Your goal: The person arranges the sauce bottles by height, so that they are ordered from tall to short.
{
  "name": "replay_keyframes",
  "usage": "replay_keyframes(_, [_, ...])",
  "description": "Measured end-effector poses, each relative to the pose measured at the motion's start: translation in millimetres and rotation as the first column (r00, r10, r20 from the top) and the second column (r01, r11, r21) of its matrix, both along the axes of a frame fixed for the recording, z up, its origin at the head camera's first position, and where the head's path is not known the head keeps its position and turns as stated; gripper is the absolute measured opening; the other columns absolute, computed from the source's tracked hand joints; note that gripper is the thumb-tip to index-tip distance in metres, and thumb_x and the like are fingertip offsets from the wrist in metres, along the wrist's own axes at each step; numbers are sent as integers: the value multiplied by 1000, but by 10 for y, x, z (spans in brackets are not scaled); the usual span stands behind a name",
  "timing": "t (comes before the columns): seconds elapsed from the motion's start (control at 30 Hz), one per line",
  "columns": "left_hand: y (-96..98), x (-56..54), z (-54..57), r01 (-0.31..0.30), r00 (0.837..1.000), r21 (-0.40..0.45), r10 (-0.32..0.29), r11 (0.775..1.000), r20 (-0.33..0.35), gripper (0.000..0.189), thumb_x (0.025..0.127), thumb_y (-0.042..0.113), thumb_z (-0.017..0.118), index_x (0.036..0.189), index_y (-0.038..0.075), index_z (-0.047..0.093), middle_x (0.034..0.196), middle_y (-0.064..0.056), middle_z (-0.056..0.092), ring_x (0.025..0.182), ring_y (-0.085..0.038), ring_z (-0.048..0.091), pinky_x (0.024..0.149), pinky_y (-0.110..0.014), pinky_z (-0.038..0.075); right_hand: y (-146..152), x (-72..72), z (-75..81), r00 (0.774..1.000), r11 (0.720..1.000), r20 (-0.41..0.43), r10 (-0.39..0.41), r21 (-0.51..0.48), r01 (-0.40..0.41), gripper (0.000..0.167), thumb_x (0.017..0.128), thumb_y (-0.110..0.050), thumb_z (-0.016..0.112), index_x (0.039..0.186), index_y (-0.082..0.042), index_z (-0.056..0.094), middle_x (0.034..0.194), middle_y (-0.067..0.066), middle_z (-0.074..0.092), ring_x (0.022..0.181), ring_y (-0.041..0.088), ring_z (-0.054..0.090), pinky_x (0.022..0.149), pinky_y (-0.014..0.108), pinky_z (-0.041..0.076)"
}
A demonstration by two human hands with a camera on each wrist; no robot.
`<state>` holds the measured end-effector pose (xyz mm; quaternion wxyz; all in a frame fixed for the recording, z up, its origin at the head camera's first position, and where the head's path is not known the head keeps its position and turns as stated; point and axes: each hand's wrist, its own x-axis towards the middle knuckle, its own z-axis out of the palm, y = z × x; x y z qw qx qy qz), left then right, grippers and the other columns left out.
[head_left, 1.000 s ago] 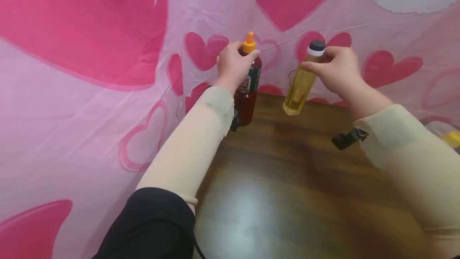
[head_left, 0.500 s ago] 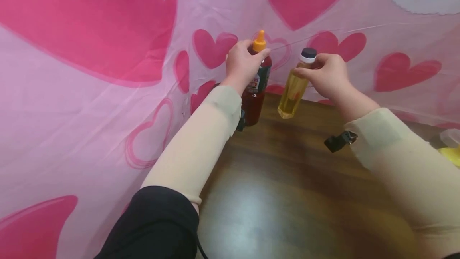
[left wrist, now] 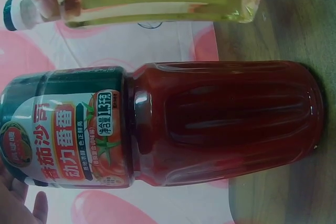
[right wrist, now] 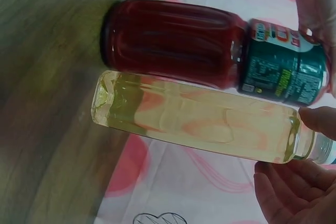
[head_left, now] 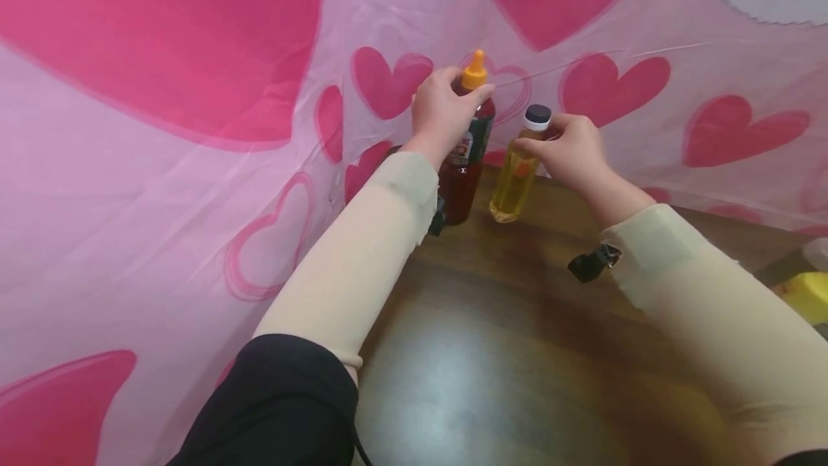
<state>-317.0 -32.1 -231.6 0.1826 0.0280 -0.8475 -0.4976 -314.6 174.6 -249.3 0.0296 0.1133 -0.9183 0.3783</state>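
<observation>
- We see the right hand [head_left: 572, 153] pinching the neck of the yellow bottle [head_left: 512, 189], which contains clear liquid [right wrist: 210, 119].
- This bottle has come lower and nearer to the left hand [head_left: 446, 113], so the two bottles are now close.
- Left hand grips the red bottle [head_left: 461, 189], upright below it, with red sauce [left wrist: 226, 124] inside.

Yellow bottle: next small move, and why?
I'd probably lower the yellow bottle onto the table beside the red bottle: the right hand holds it by the neck, and in the left wrist view its base looks higher than the red one's.
</observation>
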Motion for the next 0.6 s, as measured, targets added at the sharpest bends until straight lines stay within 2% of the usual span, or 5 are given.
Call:
replay_keyframes(0.2, [-20,54,11,12,999,38,-14,999,30,45,85,48,74,121,22,66,114,5,64,103,-10,58,91,-22,48,-53,10,-77,999,1000,37,14,-16,-13,59,86,-48,74,125,-4,64,116,15,65,101,28,58,82,37,54])
replay_keyframes(0.4, [-24,86,16,14,999,41,-15,999,32,45,85,48,74,120,21,65,114,5,64,104,-10,58,92,-22,48,-48,-5,-151,998,999,64,21,-37,-19,58,88,-45,73,127,-4,63,119,15,63,104,29,57,87,42,53])
replay_keyframes(0.6, [-6,89,5,17,999,44,-18,999,35,45,84,48,74,120,22,65,114,6,64,104,-10,58,91,-23,49,-8,-13,-198,997,999,71,-2,-39,5,58,88,-45,73,125,-2,62,119,16,62,103,29,55,85,40,52])
